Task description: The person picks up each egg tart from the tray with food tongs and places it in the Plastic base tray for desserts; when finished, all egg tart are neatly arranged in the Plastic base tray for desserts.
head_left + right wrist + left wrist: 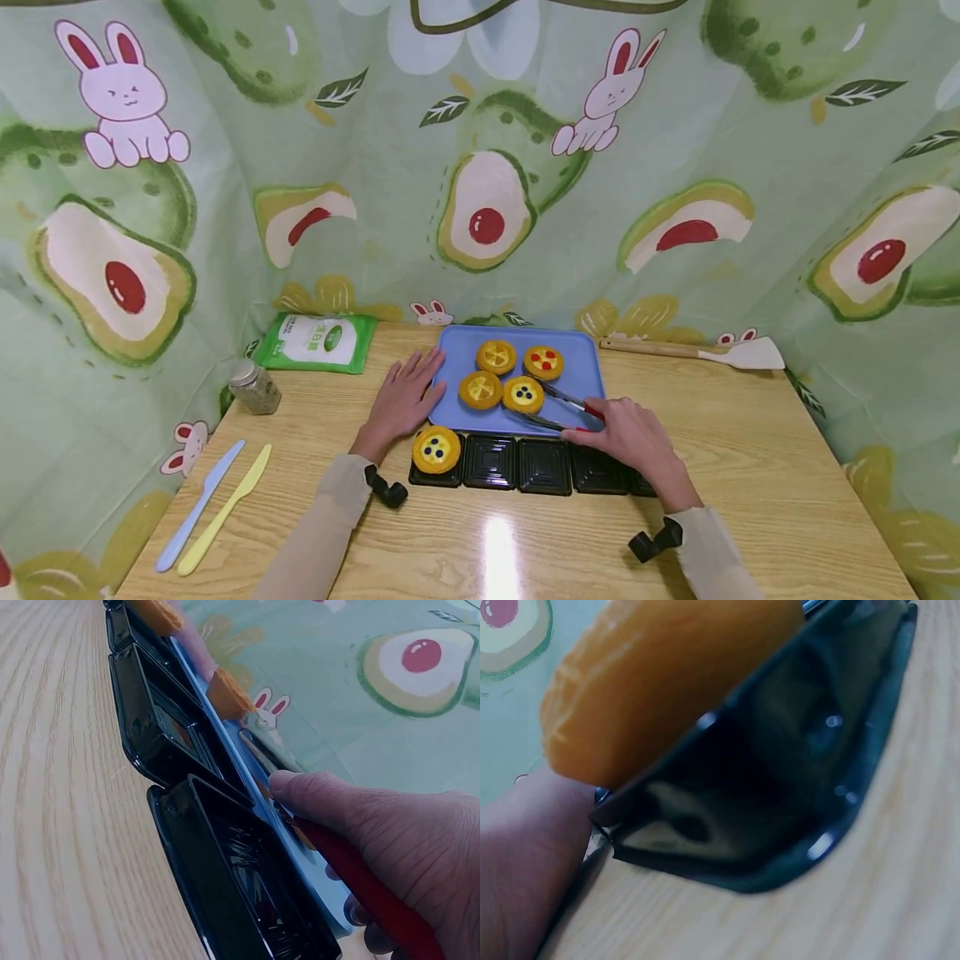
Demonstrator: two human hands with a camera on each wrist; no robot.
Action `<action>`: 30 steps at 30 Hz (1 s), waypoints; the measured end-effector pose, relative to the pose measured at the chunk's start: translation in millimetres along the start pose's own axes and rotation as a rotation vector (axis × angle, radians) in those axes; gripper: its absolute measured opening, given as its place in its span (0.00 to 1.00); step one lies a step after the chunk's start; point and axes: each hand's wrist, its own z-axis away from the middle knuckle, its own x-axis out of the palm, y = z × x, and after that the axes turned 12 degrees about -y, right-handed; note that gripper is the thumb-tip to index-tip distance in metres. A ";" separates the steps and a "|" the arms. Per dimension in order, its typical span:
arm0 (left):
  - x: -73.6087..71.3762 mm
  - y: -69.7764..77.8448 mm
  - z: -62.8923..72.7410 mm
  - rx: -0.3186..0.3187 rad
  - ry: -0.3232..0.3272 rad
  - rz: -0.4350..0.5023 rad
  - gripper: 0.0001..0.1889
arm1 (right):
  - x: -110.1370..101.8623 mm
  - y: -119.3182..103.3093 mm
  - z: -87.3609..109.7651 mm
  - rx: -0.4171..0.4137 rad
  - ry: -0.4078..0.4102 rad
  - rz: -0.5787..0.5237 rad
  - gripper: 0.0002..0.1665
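Observation:
My right hand point(633, 433) holds red-handled tongs point(375, 889) over the blue tray point(577, 343). In the head view the two tong arms lie either side of a tart with blueberries point(522, 395); I cannot tell whether they squeeze it. Beside that tart sit one with red pieces point(543, 363) and two with yellow pieces, a rear tart point(497, 357) and a front tart point(480, 390). My left hand point(405, 396) rests with extended fingers at the tray's left edge. Another blueberry tart point(436, 450) sits in the leftmost black container, near my left wrist.
Several square black containers point(491, 461) stand in a row along the tray's front. A white spatula point(742, 354) lies back right. On the left are a green packet point(318, 342), a glass shaker jar point(255, 387), a blue knife point(201, 504) and a yellow knife point(225, 510).

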 end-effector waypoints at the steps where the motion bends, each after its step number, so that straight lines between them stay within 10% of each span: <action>1: 0.2 -0.2 -0.1 0.003 0.003 -0.001 0.35 | 0.0 0.3 0.0 0.000 0.001 0.000 0.37; 30: 2.6 -2.6 -0.9 0.000 0.001 -0.005 0.35 | -3.5 0.6 0.5 0.002 -0.033 -0.022 0.34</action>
